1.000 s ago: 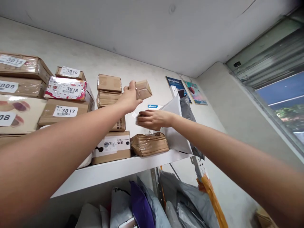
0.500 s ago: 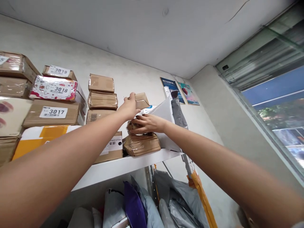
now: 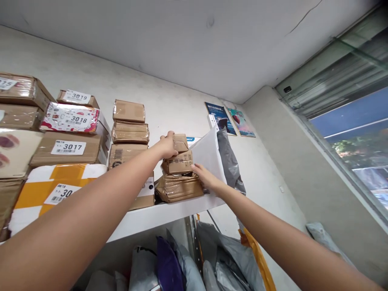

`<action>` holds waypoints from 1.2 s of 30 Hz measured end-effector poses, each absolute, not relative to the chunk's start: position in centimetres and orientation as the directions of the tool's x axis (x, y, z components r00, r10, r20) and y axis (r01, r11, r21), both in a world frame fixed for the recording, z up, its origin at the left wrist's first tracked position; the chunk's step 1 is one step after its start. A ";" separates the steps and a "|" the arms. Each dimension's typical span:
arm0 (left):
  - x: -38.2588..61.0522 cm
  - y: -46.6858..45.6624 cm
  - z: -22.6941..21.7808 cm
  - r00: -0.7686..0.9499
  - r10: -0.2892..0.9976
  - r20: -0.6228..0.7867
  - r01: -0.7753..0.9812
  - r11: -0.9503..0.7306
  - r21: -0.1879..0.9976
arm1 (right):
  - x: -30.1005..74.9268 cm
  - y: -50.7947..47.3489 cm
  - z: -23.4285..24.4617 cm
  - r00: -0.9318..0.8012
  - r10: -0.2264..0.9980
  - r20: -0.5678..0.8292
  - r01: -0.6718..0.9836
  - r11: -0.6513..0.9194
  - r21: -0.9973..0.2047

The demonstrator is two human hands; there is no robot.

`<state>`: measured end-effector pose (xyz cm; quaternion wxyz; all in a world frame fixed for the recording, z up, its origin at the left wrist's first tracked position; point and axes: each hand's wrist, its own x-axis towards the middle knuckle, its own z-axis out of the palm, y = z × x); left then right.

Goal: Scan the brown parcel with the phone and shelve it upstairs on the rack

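Observation:
My left hand (image 3: pixel 168 146) grips the left end of a small cardboard box (image 3: pixel 181 142), fingers over its top edge. That box rests on or just above a second cardboard box (image 3: pixel 179 163) with dark print on its front. My right hand (image 3: pixel 205 175) reaches in from the right, fingers stretched out and the tips touching the second box's right end. Underneath lies a creased, tape-wrapped cardboard box (image 3: pixel 182 188) on the white shelf (image 3: pixel 178 209). A white mailing bag (image 3: pixel 209 153) leans upright behind my right hand.
Left of my hands stands a stack of cardboard boxes (image 3: pixel 129 131). Further left are labelled parcels, including a 3017 box (image 3: pixel 68 148) and an orange-and-white parcel (image 3: pixel 57 178). Grey bags (image 3: pixel 228 252) and a purple bag (image 3: pixel 169 262) sit below the shelf. A post wrapped in orange (image 3: pixel 257 258) stands right.
My left hand has brought the small box down onto or close to the printed one. My right hand has slid from across the printed box's front to its right end, uncovering the print.

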<state>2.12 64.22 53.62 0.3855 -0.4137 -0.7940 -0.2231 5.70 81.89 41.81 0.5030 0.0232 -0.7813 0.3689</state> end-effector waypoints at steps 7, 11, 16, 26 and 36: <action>1.1 63.8 54.5 -0.357 0.559 0.748 0.879 0.472 0.067 | 5.0 81.1 39.9 -0.581 0.181 0.794 -0.598 0.567 -0.567; 0.7 63.5 54.4 -0.341 0.568 0.749 0.889 0.455 0.059 | 4.3 81.2 39.8 -0.546 0.176 0.819 -0.630 0.558 -0.540; 1.2 63.3 54.8 -0.364 0.551 0.751 0.861 0.507 0.046 | 4.4 80.6 39.9 -0.530 0.181 0.828 -0.627 0.573 -0.527; 1.4 63.1 55.0 -0.418 0.517 0.747 0.826 0.558 0.076 | 4.7 79.4 41.5 -0.447 0.329 0.832 -0.458 0.715 -0.528; 0.9 63.4 53.8 -0.410 0.527 0.744 0.857 0.501 0.118 | 4.4 73.3 43.5 -0.191 0.474 0.860 -0.158 0.849 -0.503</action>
